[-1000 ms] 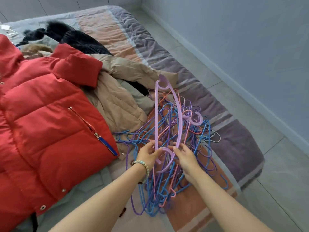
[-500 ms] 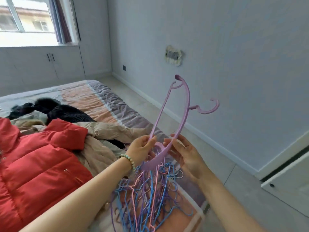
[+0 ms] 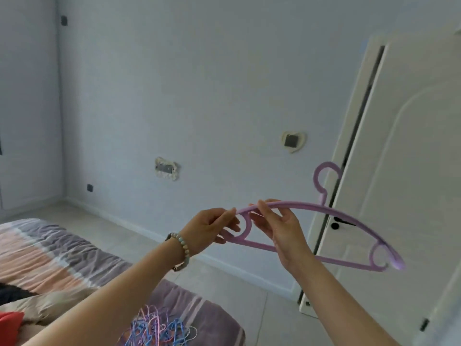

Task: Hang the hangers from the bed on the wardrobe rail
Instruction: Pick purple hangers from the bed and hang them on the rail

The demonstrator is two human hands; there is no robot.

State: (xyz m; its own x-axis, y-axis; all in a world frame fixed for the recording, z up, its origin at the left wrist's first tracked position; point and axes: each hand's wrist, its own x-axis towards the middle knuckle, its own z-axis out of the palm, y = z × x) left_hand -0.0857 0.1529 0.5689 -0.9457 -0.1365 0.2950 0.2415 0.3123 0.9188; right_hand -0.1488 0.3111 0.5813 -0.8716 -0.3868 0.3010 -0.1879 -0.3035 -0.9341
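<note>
Now the lilac hanger (image 3: 306, 205) is off the pile (image 3: 159, 330) at bottom centre and held level mid-frame, hook up. My left hand (image 3: 209, 228) and right hand (image 3: 282, 228) pinch its left end. White door (image 3: 411, 171) at right; no rail in view yet.

The right hand (image 3: 284, 233) covers part of the lower bar of the lilac plastic hanger (image 3: 324, 209). The left hand (image 3: 207, 228) hides its near end, and its far tip is blurred. Below that hanger, the wire hanger pile (image 3: 157, 328) is smeared and cut off by the bottom edge.
</note>
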